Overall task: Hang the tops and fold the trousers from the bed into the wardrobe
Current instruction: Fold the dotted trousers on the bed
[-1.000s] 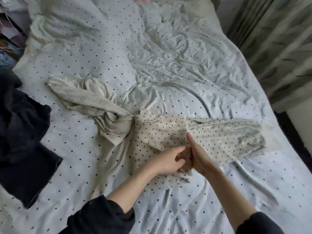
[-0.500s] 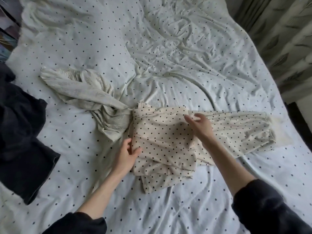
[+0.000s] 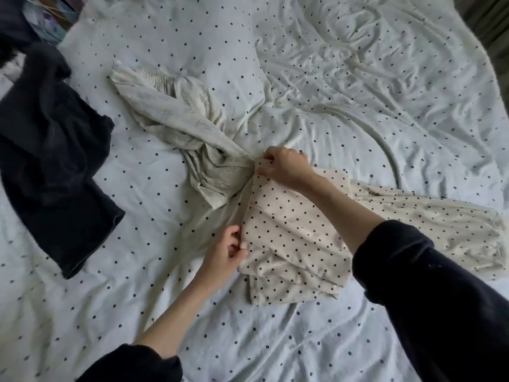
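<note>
Polka-dotted bedding covers the bed (image 3: 358, 86) you are working on, rumpled into long creases, and the clothes lie spread across it so each piece can be dealt with in turn. Your cream dotted trousers (image 3: 292, 238) sit in the middle, nearest you, partly doubled over on themselves with the remaining length trailing off to your right; that layout suits a fold made flat on the mattress, where the fabric can be squared up before it goes to the wardrobe, which is not in view. Just beyond them, touching their far left corner, a pale crumpled garment (image 3: 181, 117) waits its turn, and a dark garment (image 3: 55, 150) is heaped at the left edge of the bed, well apart from both.

Your right hand (image 3: 285, 166) reaches across the trousers to their far left corner, forearm lying over the cloth, fingers curled in a pinching grip on that edge right where it meets the pale garment. Your left hand (image 3: 224, 253) comes in from below at the near left edge, thumb and fingers closing on the fabric there, though how firmly they hold it is hard to make out. With both corners of the same side taken, you seem placed to carry that side over or pull it straight for the next fold. Watch that the pale garment does not get dragged along.
</note>
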Motion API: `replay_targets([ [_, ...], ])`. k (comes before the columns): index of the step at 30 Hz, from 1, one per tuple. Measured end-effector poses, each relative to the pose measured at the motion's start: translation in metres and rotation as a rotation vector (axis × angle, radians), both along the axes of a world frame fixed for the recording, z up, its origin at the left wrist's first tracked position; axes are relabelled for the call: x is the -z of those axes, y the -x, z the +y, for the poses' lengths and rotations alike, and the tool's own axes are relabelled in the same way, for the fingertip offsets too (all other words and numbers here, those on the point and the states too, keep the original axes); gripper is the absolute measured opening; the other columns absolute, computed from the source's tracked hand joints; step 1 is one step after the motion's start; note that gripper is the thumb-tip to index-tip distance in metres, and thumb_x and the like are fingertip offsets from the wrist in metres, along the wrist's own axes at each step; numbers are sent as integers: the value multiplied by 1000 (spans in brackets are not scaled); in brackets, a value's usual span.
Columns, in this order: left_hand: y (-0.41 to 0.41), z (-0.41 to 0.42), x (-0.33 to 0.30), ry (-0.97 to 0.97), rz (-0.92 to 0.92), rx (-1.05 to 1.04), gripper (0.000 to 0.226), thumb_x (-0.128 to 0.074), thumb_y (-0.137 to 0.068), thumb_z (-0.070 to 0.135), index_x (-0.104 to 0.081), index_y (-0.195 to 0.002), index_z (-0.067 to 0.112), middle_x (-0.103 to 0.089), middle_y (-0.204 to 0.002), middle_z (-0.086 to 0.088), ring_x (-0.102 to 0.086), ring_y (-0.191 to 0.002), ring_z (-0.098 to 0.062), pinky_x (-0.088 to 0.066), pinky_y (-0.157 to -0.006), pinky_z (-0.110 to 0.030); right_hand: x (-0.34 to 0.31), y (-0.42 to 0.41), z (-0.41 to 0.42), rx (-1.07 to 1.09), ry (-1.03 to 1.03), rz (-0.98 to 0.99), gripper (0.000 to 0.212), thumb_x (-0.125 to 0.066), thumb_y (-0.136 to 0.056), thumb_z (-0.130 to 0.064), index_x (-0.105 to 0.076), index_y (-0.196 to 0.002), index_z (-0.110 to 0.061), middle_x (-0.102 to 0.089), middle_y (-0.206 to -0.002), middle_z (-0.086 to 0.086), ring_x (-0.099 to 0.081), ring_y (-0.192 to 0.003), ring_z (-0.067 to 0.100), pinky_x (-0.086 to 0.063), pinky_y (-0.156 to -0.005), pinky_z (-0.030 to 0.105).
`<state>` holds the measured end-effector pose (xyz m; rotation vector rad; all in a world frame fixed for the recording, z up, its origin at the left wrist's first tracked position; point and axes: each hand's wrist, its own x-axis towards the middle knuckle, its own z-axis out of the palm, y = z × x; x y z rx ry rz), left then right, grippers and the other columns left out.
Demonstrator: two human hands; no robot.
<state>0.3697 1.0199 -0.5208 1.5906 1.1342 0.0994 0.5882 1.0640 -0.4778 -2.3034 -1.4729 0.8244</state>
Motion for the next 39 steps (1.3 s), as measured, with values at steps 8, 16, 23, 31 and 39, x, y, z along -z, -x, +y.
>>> replay_targets([
  [8,17,-2,-1,-9,106,87,26,-61,-87,9,-47,-69,21,-50,-63,9,-47,-59,-7,-36,-61,-17,1,-1,10,215,-149,39,16,-49,-92,-22,-57,-101,-11,-62,-97,6,-54,-85,26,-40,-87,40],
  [16,11,13,-12,-388,107,176,38,-67,-85,15,-47,-117,18,-57,-92,6,-56,-78,-3,-49,-75,-22,13,12,-4,174,-143,-69,26,-52,-92,-29,-57,-112,-13,-59,-110,4,-53,-104,24,-31,-94,40],
  [23,-8,13,-16,-902,34,348,23,-80,-62,-6,-66,-76,5,-60,-84,-4,-55,-71,-10,-49,-58,-18,6,3,-13,181,-210,-147,19,-48,-93,-21,-60,-104,-11,-62,-101,5,-58,-92,26,-29,-89,35],
  [31,40,5,0,-710,6,531,19,-47,-87,14,-63,-78,13,-60,-82,7,-58,-73,-11,-53,-65,-33,12,6,-1,225,-111,-163,27,-44,-96,-30,-63,-115,-22,-61,-115,2,-49,-113,23,-28,-95,40],
  [39,-14,36,-22,19,26,-61,30,-52,-94,19,-54,-124,12,-58,-112,-1,-57,-104,-15,-48,-88,-21,22,43,-104,245,-279,-314,47,-37,-94,-31,-46,-137,-17,-40,-146,14,-30,-138,34,-17,-112,56],
])
